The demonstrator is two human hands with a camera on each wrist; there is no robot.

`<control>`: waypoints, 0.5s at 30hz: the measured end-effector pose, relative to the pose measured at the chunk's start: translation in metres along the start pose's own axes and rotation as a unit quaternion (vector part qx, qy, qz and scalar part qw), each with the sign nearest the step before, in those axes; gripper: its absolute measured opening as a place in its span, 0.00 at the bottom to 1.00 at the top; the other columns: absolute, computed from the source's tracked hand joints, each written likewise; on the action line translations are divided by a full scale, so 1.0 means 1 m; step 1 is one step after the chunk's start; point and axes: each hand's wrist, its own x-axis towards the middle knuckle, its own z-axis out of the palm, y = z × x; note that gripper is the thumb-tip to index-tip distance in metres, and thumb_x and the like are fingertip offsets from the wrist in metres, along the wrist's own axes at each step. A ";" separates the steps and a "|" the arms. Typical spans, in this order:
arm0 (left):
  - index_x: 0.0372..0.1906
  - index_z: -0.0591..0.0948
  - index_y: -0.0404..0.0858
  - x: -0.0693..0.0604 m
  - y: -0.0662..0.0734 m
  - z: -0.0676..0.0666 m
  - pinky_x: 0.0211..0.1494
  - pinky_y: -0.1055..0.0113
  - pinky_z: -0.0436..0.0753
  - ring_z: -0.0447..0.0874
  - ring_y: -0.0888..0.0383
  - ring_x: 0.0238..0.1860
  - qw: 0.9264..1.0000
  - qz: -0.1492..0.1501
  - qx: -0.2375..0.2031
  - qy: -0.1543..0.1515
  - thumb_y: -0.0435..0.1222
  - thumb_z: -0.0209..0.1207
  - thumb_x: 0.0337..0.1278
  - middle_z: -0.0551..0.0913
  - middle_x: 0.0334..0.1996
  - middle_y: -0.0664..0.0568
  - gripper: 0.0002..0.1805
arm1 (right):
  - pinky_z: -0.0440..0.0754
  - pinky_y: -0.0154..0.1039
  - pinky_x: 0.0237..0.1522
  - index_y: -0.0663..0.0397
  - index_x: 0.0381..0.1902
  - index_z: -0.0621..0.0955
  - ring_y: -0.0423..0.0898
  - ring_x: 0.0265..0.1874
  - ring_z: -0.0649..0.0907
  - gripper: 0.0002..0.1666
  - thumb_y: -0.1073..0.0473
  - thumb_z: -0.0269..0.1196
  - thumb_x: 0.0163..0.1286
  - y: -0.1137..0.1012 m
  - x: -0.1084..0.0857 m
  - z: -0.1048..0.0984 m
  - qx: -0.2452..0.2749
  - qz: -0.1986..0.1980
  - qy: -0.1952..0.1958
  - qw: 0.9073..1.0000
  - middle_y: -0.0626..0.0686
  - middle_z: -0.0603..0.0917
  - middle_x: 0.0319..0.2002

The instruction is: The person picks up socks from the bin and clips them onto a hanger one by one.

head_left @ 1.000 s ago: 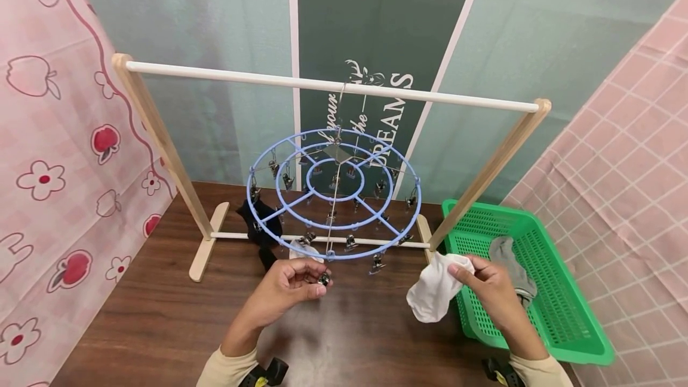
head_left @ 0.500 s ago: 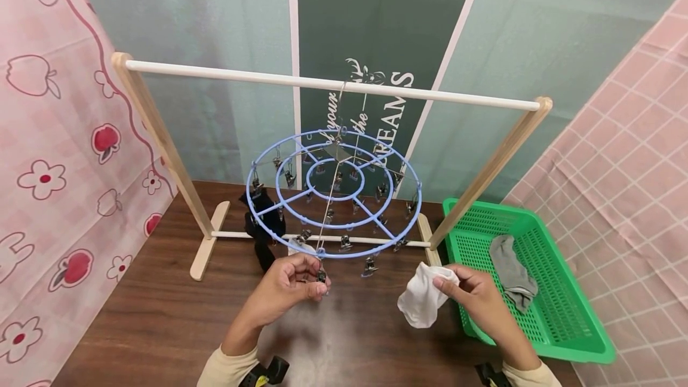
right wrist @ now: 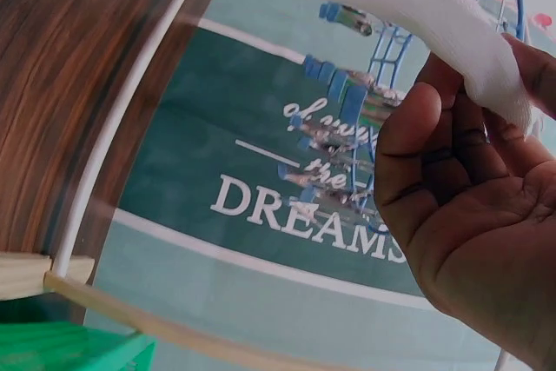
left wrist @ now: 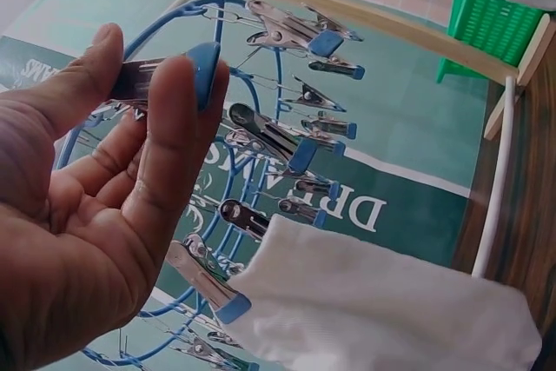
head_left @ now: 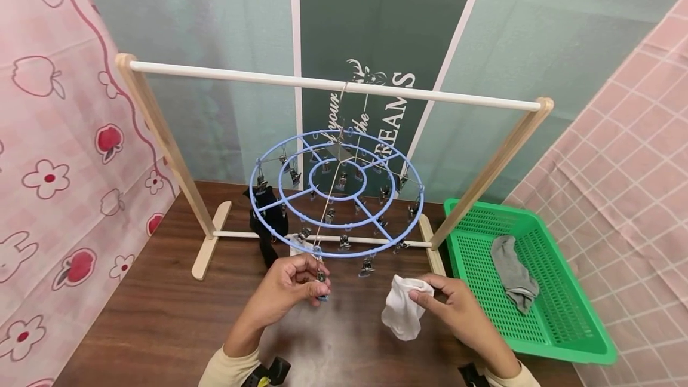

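At the front rim of a round blue clip hanger (head_left: 344, 254), my left hand (head_left: 290, 288) pinches a metal clip (head_left: 321, 279) with blue tips. The left wrist view shows that clip (left wrist: 206, 71) between thumb and fingers. To the right, above the table, my right hand (head_left: 454, 309) holds a white sock (head_left: 403, 309) by its top edge, its other end hanging down. A second white sock (left wrist: 373, 301) hangs from clips in the left wrist view; in the head view it is mostly hidden behind the left hand. Black socks (head_left: 267, 214) hang at the hanger's left.
A wooden rack with a white top bar (head_left: 242, 78) carries the hanger. At the right a green basket (head_left: 570, 291) stands with a grey sock (head_left: 513, 273) in it. Several other clips dangle from the hanger. Patterned cloths rise at the back and sides.
My right hand has carried the white sock leftward, closer to the left hand. The hanger has turned slightly, and the clip in my left hand now points downward.
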 end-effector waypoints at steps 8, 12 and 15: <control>0.36 0.72 0.20 0.000 -0.001 0.002 0.28 0.66 0.84 0.83 0.60 0.33 1.000 -0.004 0.005 0.015 0.25 0.62 0.57 0.80 0.37 0.29 0.11 | 0.82 0.35 0.27 0.55 0.40 0.84 0.36 0.31 0.81 0.07 0.68 0.64 0.64 -0.005 0.004 0.009 0.003 -0.031 -0.011 0.999 0.47 0.85 0.34; 0.35 0.71 0.20 0.001 -0.002 0.002 0.27 0.68 0.83 0.84 0.61 0.32 1.000 0.006 0.007 0.020 0.25 0.61 0.58 0.79 0.37 0.25 0.11 | 0.82 0.37 0.27 0.54 0.39 0.84 0.36 0.31 0.81 0.06 0.65 0.65 0.65 -0.008 0.006 0.013 0.020 -0.027 -0.027 0.999 0.48 0.85 0.34; 0.35 0.72 0.21 0.000 -0.003 0.002 0.26 0.69 0.82 0.83 0.62 0.30 0.999 0.015 0.014 0.033 0.25 0.61 0.58 0.80 0.36 0.25 0.10 | 0.82 0.37 0.28 0.52 0.39 0.84 0.37 0.31 0.81 0.06 0.65 0.65 0.64 -0.008 0.007 0.016 0.027 -0.032 -0.039 0.998 0.47 0.85 0.34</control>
